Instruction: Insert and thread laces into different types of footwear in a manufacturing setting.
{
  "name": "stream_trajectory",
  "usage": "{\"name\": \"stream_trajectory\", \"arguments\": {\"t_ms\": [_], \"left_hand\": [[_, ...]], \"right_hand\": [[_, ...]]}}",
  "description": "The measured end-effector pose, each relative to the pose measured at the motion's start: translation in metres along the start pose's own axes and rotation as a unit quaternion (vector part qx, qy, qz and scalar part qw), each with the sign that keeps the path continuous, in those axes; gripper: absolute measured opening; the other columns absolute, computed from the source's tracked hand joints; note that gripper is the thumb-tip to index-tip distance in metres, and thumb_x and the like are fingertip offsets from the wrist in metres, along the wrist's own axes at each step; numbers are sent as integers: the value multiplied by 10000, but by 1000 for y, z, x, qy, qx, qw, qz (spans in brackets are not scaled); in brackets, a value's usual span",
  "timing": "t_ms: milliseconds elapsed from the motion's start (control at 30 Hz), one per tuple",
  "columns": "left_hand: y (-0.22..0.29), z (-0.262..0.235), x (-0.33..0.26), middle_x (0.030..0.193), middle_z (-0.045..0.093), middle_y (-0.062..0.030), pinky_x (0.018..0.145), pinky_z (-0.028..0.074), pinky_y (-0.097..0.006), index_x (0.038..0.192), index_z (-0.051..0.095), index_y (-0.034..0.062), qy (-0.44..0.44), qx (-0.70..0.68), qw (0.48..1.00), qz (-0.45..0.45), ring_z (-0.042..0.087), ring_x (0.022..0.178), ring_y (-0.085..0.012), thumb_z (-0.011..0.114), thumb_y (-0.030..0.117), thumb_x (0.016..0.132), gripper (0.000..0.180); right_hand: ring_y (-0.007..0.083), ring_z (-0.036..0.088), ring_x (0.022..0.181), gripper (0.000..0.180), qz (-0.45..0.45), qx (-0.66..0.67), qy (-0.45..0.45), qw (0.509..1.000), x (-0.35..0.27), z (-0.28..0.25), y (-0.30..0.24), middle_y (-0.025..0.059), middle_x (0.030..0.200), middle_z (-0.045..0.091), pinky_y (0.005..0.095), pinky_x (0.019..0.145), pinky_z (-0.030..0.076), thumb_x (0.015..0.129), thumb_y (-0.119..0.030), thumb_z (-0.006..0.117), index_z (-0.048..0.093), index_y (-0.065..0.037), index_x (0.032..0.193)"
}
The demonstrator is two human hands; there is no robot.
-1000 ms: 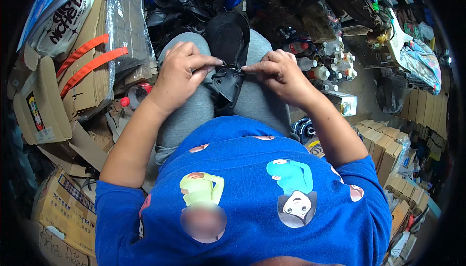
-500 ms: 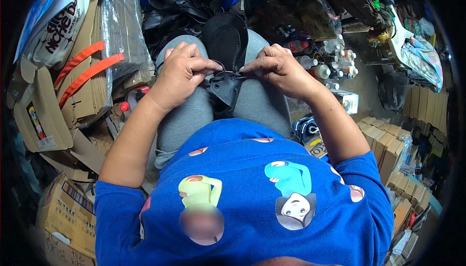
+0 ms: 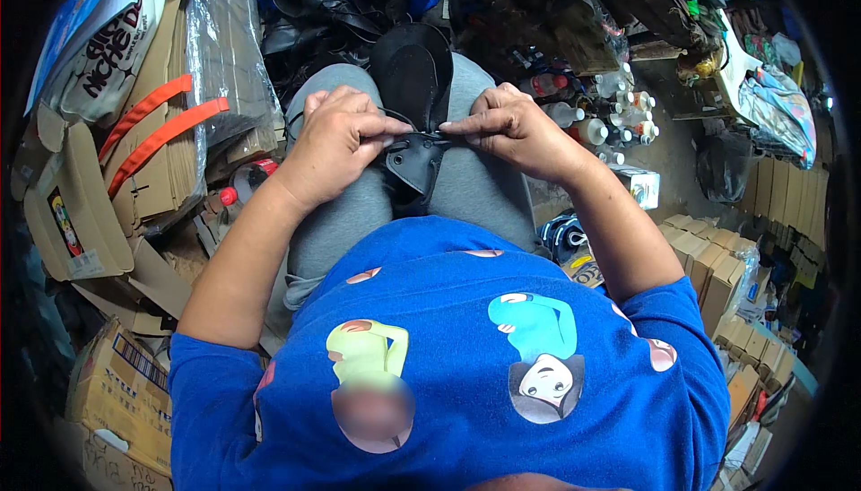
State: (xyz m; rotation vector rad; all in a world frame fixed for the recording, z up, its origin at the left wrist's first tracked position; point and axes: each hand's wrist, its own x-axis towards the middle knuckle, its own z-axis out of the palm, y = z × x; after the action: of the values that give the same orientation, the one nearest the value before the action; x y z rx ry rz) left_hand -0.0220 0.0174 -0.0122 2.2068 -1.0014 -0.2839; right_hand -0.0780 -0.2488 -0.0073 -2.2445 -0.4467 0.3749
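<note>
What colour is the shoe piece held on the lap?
Black, seen in the head view: the shoe piece is pinched by both hands.

The fingertips of the left hand and right hand cover the middle of the black shoe piece. Whatever they pinch there is too small to identify. The bottles at far right are too small to distinguish.

Black shoe upper on lap btwn grey-trousered knees, toe pointing away, rear edge pinched at both sides.

shoe piece on lap, cardboard left
</note>
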Motion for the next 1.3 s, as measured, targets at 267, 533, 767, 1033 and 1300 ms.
{"name": "stream_trajectory", "arguments": {"t_ms": [267,533,767,1033,1300], "left_hand": [[-4,6,1,775,581,0,879,279,-344,916,736,147,1,14,1000,-10,541,879,-166,682,75,714,221],[11,15,-14,848,630,-19,940,287,-395,930,718,123,17,5,999,-30,571,941,-177,678,86,745,193],[24,15,-30,827,622,-49,918,363,-413,941,729,108,66,1,995,-73,584,955,-214,678,70,743,208],[15,15,-8,808,683,-84,695,466,-326,877,736,78,98,-47,990,-84,638,752,-227,695,78,723,159],[16,14,-22,747,625,-41,785,408,-331,856,735,77,104,-7,994,-39,581,803,-196,700,63,707,154]], "right_hand": [[160,476,908,306,-7,63,-11,998,2,1,7,-12,843,575,314,883,363,804,-105,682,722,-181,1097],[192,527,919,331,-8,-62,37,997,-11,13,-6,2,850,606,371,928,341,767,-112,687,732,-247,1066],[203,532,951,393,-22,-88,73,993,-18,16,-21,9,877,597,387,951,296,755,-86,672,711,-250,1110],[201,547,753,366,-32,-4,82,996,-9,15,-13,56,792,586,320,724,442,764,-82,703,694,-146,1125],[220,584,807,253,-13,8,108,994,-19,18,-9,37,789,615,350,785,424,755,-96,709,734,-176,993]]}}
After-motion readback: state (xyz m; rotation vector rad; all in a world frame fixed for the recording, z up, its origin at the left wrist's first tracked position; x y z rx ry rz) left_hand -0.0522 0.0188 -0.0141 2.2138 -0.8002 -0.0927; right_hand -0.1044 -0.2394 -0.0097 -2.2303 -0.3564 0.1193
